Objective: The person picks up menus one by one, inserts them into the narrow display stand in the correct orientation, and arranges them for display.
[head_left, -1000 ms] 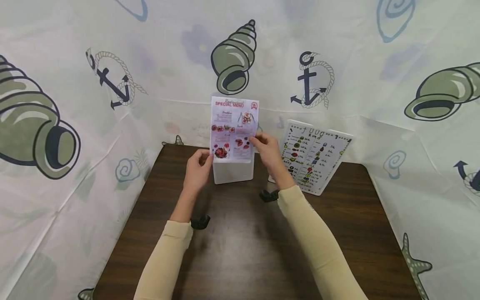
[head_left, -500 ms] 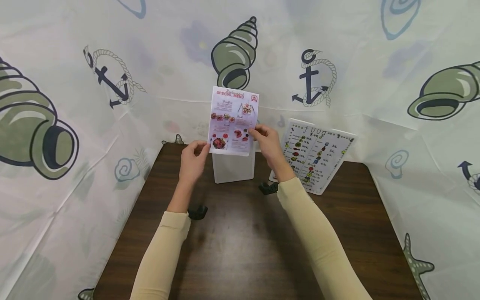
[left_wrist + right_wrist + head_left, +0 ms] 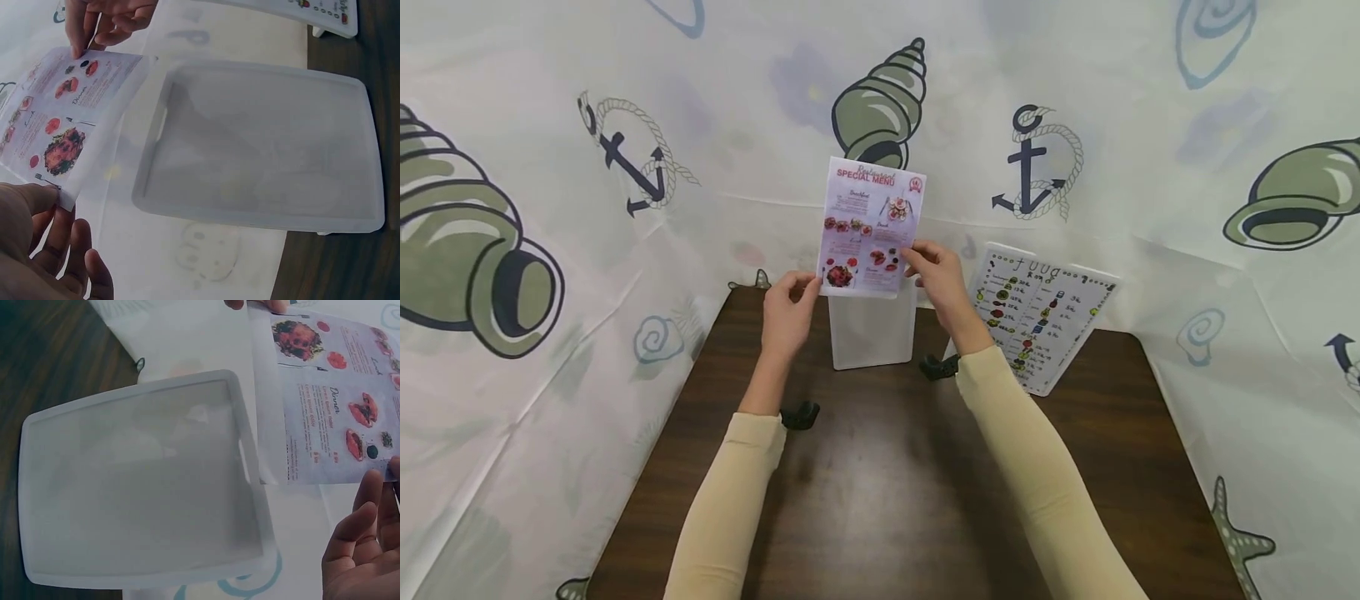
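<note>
A printed paper menu (image 3: 871, 229) headed "Special Menu" is held up between both hands at the back of the table. My left hand (image 3: 787, 315) pinches its lower left edge between thumb and fingers. On the lower right edge, my right hand (image 3: 942, 279) pinches it the same way. Below and behind the paper stands a white framed display stand (image 3: 872, 333) with a blank, glossy front. Both wrist views show that front whole, and the menu's bottom edge is beyond the stand's top edge in the left wrist view.
To the right stands a second white stand (image 3: 1037, 321) with a handwritten food price list, leaning at an angle and partly behind my right forearm. The dark wooden table (image 3: 865, 500) meets a patterned cloth backdrop (image 3: 760, 133) at its back and sides.
Both hands have raised the menu, lifting it up so that more of the stand's front shows beneath it. The two stands have kept their places on the table.
</note>
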{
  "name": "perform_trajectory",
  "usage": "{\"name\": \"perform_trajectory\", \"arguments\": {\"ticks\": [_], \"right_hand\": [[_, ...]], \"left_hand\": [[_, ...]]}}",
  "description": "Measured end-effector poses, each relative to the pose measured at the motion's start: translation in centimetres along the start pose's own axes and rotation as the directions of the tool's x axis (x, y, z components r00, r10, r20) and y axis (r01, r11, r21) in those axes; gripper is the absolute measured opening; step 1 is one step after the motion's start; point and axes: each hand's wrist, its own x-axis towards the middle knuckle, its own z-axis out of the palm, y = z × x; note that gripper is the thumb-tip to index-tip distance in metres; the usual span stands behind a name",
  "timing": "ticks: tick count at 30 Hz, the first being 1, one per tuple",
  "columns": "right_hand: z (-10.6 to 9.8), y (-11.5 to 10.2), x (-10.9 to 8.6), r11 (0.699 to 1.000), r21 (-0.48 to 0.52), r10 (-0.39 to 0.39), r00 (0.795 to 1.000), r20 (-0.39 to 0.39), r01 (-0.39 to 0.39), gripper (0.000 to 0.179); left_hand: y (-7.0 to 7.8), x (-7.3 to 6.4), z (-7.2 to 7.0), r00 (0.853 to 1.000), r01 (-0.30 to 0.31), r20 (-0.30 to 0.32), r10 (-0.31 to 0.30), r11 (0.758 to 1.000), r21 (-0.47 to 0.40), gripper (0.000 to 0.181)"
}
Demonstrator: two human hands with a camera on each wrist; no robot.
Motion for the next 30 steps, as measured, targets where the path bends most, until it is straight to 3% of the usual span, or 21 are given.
{"name": "perform_trajectory", "arguments": {"ticks": [9,18,30], "right_hand": [[0.0,0.0,1.6,0.999,0.050,0.002,1.000,-0.006,-0.001,0.019],[0.4,0.7,2.5,0.981,0.191,-0.016,1.000,-0.010,0.017,0.017],[1.2,0.0,3.5,0.985,0.166,-0.033,0.999,-0.017,0.035,0.015]], "left_hand": [[0.0,1.5,0.5,0.999,-0.009,-0.036,0.008,1.000,-0.011,0.026],[-0.4,2.2,1.0,0.999,-0.014,-0.049,0.013,1.000,-0.018,0.024],[-0.5,2.6,0.8,0.997,-0.017,-0.076,0.013,0.999,-0.045,0.023]]}}
